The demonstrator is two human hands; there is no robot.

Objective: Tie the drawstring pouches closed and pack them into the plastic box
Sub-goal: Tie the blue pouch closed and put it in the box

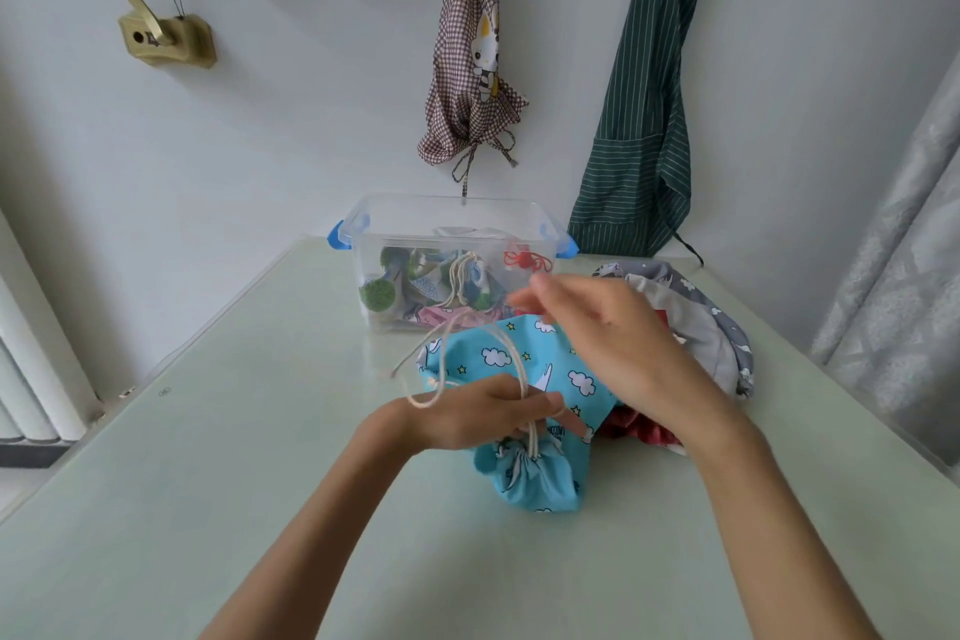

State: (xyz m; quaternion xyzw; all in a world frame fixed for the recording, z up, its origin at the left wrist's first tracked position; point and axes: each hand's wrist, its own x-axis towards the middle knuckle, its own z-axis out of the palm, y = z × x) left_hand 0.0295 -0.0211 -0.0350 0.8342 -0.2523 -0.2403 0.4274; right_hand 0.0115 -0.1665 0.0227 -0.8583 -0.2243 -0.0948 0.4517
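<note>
While only the head view is on hand, it shows the job partway through. Left hand (483, 413) is closed around the cord (511, 359) of a blue pouch (535, 473), gripping just above the gathered neck, with cream loops rising over the knuckles toward 11 o'clock. That pouch lies on the table (260, 483) near centre, its mouth drawn in; whether a knot is made, I cannot tell. Right hand (613, 338) hangs over the blue cloth at 1 o'clock from the left, fingers loosely spread and blurred; it seems to hold nothing, though a strand between the fingertips cannot be ruled out. Box (452, 265) stands at 12 o'clock, at the far edge of the table, lid off, already holding several pouches with cords showing. At 2 o'clock a grey pouch (701, 322) lies slack, and a red cloth (639, 426) peeks from under the right wrist. My judgement: some pouches are packed, the blue one is mid-tie, and at least the grey and red ones remain.
</note>
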